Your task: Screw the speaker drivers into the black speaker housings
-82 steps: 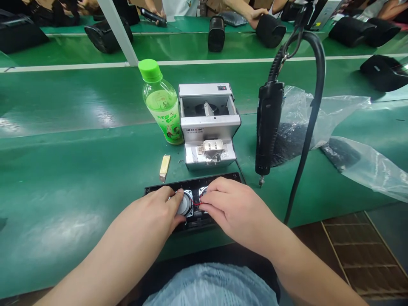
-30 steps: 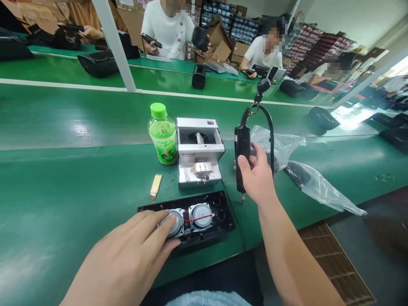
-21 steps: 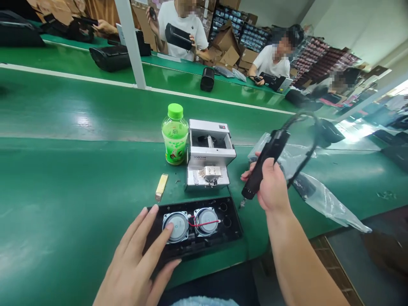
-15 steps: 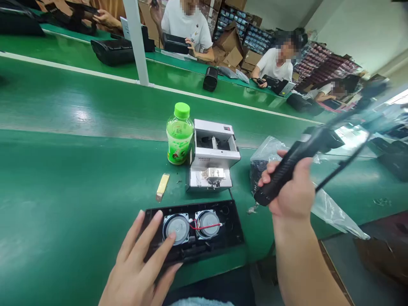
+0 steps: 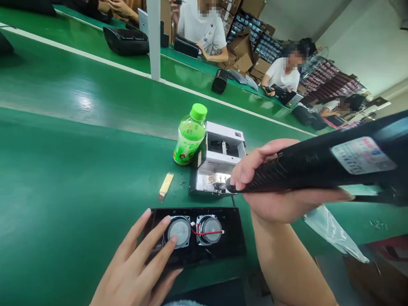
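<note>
My left hand (image 5: 137, 259) lies with fingers spread over the left end of a black speaker housing (image 5: 234, 242), its fingertips at the left round speaker driver (image 5: 180, 229). A second driver (image 5: 210, 229) sits to the right, with a red wire running across it. My right hand (image 5: 274, 206) is wrapped round a black electric screwdriver (image 5: 306, 159) with a white label, raised above the bench on the right. The screwdriver's narrow end points left, in front of a white-and-black screw feeder (image 5: 219, 158); its bit cannot be made out.
A green-capped drink bottle (image 5: 190, 136) stands against the feeder's left side. A yellow utility knife (image 5: 166, 185) lies in front of it. On the right is a clear plastic bag (image 5: 334, 236). Beyond the green bench, several co-workers handle black speakers; a white post (image 5: 155, 42) stands between.
My right hand has brought the screwdriver left and closer to the camera, turning it more level. My left hand stays on the housing. The view has shifted slightly.
</note>
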{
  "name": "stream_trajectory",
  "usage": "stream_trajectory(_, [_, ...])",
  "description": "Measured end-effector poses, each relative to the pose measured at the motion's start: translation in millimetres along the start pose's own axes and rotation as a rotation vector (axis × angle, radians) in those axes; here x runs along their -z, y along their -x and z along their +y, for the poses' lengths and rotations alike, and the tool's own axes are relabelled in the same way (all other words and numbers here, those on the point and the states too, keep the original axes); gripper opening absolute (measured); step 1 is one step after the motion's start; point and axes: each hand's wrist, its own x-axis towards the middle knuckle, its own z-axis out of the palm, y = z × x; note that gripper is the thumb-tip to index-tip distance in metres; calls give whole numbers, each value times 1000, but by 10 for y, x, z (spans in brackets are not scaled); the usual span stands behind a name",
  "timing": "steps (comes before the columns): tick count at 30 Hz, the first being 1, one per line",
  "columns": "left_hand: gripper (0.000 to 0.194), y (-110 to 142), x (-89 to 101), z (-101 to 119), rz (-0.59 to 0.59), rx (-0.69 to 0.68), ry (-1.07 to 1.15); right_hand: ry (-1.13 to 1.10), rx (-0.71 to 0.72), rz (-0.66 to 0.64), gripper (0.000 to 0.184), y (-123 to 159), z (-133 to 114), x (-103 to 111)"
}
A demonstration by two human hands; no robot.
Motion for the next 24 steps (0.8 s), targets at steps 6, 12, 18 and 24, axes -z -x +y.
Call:
stream_trajectory(6, [26, -13, 10, 24, -4, -1, 21, 8, 13, 23, 74, -2, 178, 3])
stream_trajectory(12, [26, -23, 13, 23, -6, -4, 14, 22, -8, 79, 80, 4, 213, 22])
stream_trajectory(18, [23, -17, 7, 17, 0, -25, 7, -73, -161, 45, 57, 184, -199, -64])
stream_trajectory(24, [24, -39, 17, 21, -8, -28, 12, -176, -197, 2, 63, 413, -105, -241])
